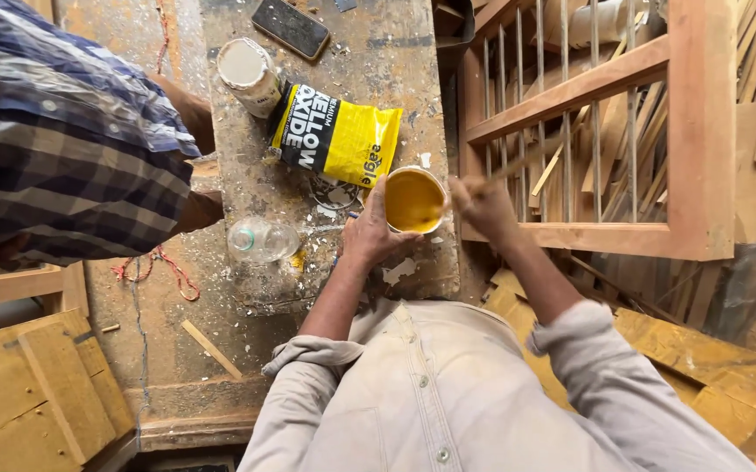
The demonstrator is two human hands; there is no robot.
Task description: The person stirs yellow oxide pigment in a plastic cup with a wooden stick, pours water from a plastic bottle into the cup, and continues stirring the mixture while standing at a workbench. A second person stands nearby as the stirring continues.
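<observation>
My left hand (369, 234) grips the side of a small round tin (413, 201) full of yellow liquid, which stands on a stained, paint-spattered wooden bench (378, 61). My right hand (481, 205), blurred, is closed around a thin wooden stick (518, 168) that slants up and to the right beside the tin's rim. The stick's lower end is hidden by the hand.
On the bench lie a yellow-and-black powder pouch (336, 134), a white lidded tin (250, 74), a dark phone (291, 27) and a clear plastic bottle (262, 239). A wooden window frame with metal bars (623, 131) stands right. A person in a checked shirt (63, 131) leans in at left.
</observation>
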